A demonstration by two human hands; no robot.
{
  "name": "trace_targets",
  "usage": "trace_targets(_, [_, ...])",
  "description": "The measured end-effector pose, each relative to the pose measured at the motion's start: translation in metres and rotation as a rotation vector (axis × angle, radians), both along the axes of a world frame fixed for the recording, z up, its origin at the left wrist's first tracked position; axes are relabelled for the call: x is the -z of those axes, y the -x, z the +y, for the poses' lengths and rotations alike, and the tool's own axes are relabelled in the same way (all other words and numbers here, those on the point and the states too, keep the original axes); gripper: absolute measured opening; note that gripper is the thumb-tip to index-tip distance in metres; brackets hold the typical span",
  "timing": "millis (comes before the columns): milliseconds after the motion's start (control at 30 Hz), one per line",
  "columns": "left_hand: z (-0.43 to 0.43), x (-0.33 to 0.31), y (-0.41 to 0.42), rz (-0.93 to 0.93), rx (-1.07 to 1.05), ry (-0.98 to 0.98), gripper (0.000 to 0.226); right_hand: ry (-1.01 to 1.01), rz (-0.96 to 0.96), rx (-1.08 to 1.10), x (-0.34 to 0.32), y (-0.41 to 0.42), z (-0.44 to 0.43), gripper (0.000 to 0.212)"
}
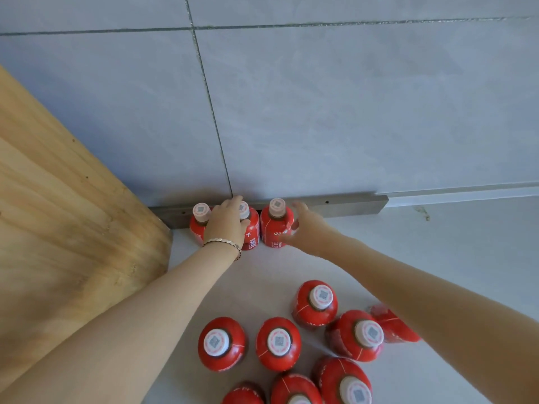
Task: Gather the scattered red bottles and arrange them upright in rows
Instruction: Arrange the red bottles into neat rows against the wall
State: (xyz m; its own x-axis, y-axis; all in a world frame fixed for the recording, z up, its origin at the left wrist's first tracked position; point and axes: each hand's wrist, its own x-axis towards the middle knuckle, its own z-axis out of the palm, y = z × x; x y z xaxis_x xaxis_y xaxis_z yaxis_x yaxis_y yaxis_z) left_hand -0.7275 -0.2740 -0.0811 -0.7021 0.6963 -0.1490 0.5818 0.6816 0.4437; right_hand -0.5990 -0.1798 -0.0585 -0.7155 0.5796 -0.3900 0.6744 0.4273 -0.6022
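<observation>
Three red bottles with pale caps stand upright in a row against the metal baseboard [335,204]. My left hand [226,223] grips the middle bottle [251,233] from above, over its cap. The left bottle [199,221] stands beside it. My right hand [306,225] has its fingers spread at the right side of the right bottle [275,225], touching or just off it. Near me, several more red bottles stand upright in a loose cluster [278,344]. One bottle [393,325] lies on its side, partly hidden behind my right forearm.
A wooden panel [64,217] leans or stands on the left, close to the row's left end. A grey tiled wall [350,112] rises behind the baseboard. The floor [452,258] is pale tile.
</observation>
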Motion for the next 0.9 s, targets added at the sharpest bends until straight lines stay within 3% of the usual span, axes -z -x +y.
trace_targets(133, [-0.012,-0.013,-0.016,-0.043,-0.020,-0.106,0.064,-0.137,-0.320,-0.356,-0.026,-0.069,-0.027,0.055])
trace_targets(233, [-0.035,-0.021,-0.030,-0.041,0.060,-0.096,0.049,-0.203,-0.404,-0.400,-0.020,-0.095,-0.040,0.051])
trace_targets(300, [-0.055,-0.025,-0.039,-0.105,0.110,0.013,0.034,-0.145,-0.367,-0.323,-0.012,-0.095,-0.042,0.046])
trace_targets(400, [-0.087,-0.025,-0.051,-0.192,0.107,0.227,0.030,-0.053,-0.247,-0.096,-0.004,-0.079,-0.030,0.042])
trace_targets(567, [-0.125,-0.018,-0.067,-0.071,0.186,0.414,0.033,-0.127,-0.067,0.248,0.005,-0.034,0.004,0.007])
trace_targets(700, [-0.138,-0.017,-0.074,0.003,0.195,0.412,0.037,-0.137,-0.014,0.337,0.017,-0.009,0.023,0.012])
trace_targets(833, [-0.146,-0.013,-0.078,0.041,0.202,0.373,0.039,-0.060,0.128,0.429,0.015,-0.015,0.016,0.041])
trace_targets(900, [-0.148,-0.012,-0.079,0.052,0.193,0.347,0.040,-0.031,0.118,0.340,0.008,-0.030,-0.005,0.051])
